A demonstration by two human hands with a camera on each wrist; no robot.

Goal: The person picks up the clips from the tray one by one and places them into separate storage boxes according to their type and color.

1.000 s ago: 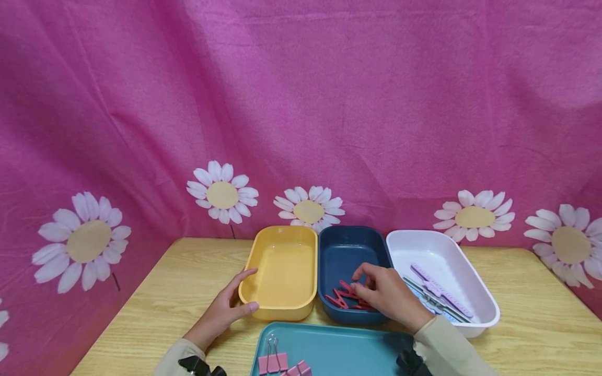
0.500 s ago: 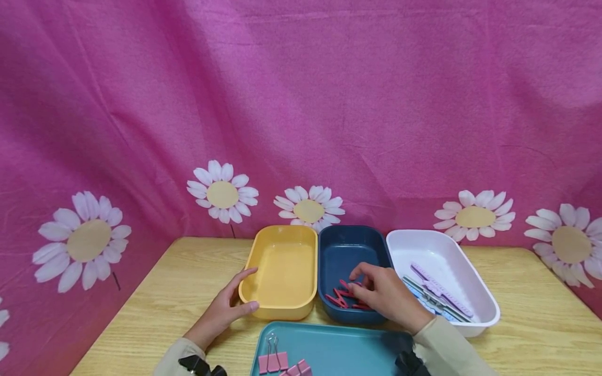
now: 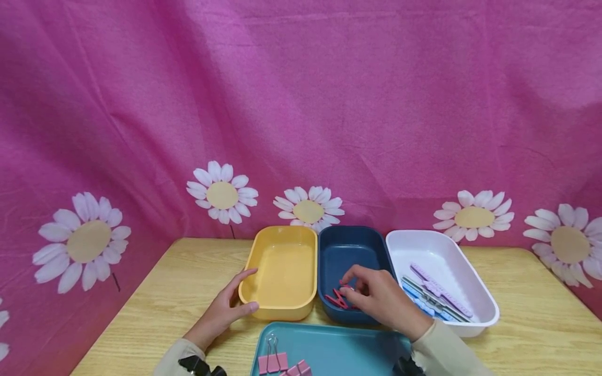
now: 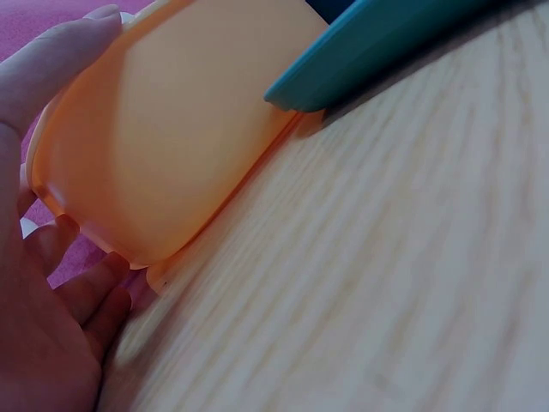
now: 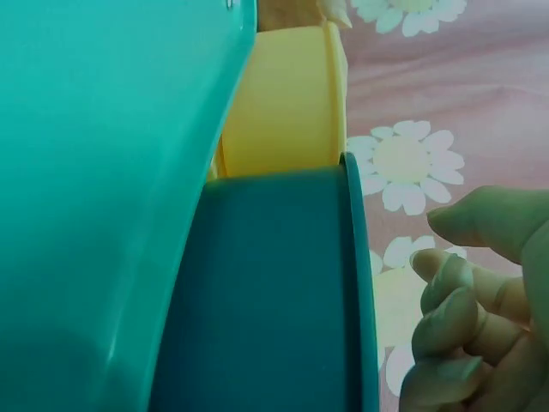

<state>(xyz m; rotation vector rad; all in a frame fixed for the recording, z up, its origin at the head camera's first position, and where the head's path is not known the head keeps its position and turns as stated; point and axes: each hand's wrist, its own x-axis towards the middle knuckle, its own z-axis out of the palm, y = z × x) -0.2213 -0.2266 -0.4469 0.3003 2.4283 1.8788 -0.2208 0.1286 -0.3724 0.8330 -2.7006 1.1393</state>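
Observation:
My left hand (image 3: 224,309) holds the near left corner of a yellow bin (image 3: 309,308); in the left wrist view, the thumb (image 4: 64,56) lies along the rim and the fingers bend round the wall. My right hand (image 3: 383,297) reaches into the dark blue bin (image 3: 350,250), over several small red clothespins (image 3: 336,300). Its thumb and index finger are apart near one of them, and the hand hides part of the pile. In the right wrist view, a gap shows between thumb and fingers (image 5: 450,322), with nothing seen in it.
A white bin (image 3: 442,250) with long purple, blue and grey clips (image 3: 439,290) stands at the right. In front lies a teal tray (image 3: 348,347) with pink binder clips (image 3: 273,363). A pink flowered cloth (image 3: 301,104) hangs behind the wooden table (image 3: 155,308).
My right hand has moved a little left over the red clothespins, covering more of them and baring more of the blue clips in the white bin. My left hand has stayed in place.

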